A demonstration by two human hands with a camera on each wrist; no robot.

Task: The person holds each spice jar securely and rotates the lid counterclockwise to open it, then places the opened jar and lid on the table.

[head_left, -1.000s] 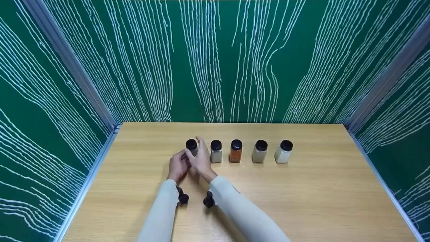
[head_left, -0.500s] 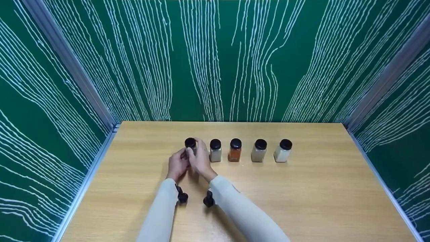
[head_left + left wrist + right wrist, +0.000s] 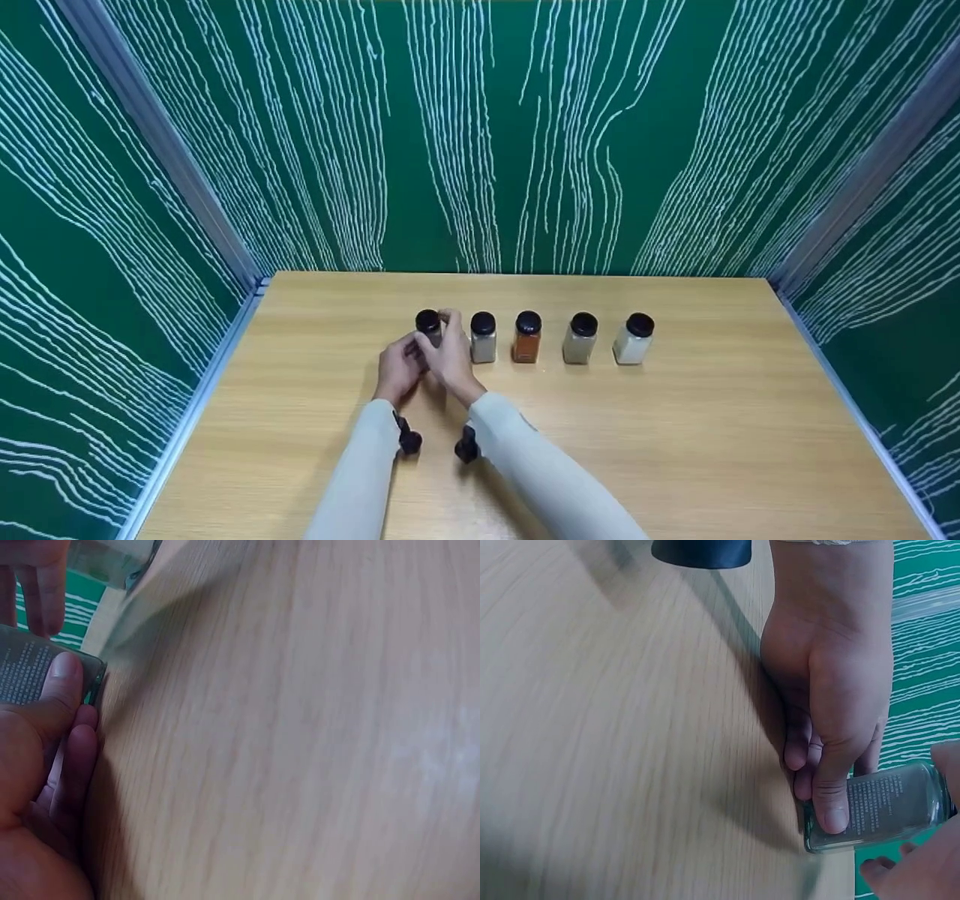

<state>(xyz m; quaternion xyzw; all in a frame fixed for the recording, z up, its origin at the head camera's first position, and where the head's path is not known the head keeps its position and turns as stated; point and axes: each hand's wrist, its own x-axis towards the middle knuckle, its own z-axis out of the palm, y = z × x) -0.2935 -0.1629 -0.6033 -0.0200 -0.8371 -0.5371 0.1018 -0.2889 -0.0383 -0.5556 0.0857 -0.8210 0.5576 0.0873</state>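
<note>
A square glass spice jar (image 3: 427, 322) with a black lid stands upright on the table at the left end of a row. Its printed side (image 3: 877, 802) shows in the right wrist view. My left hand (image 3: 400, 366) grips it low, the thumb (image 3: 64, 675) flat on the printed face and the fingers curled by the base. From the right, my right hand (image 3: 450, 357) holds the upper part, thumb in front below the lid and fingers along the far right side. Part of this grip is hidden. Close on the right stands another spice jar (image 3: 484, 346) with pale contents.
Further right in the row stand an orange-red spice jar (image 3: 526, 345), a beige one (image 3: 579, 345) and a whitish one (image 3: 631, 345). The wooden table (image 3: 675, 450) meets green, white-lined walls (image 3: 525, 150) at the back and sides. Both wrists wear black cameras.
The raised right index finger has bent down slightly beside the lid. The jars and the left hand stay in place; the head view shifts a little.
</note>
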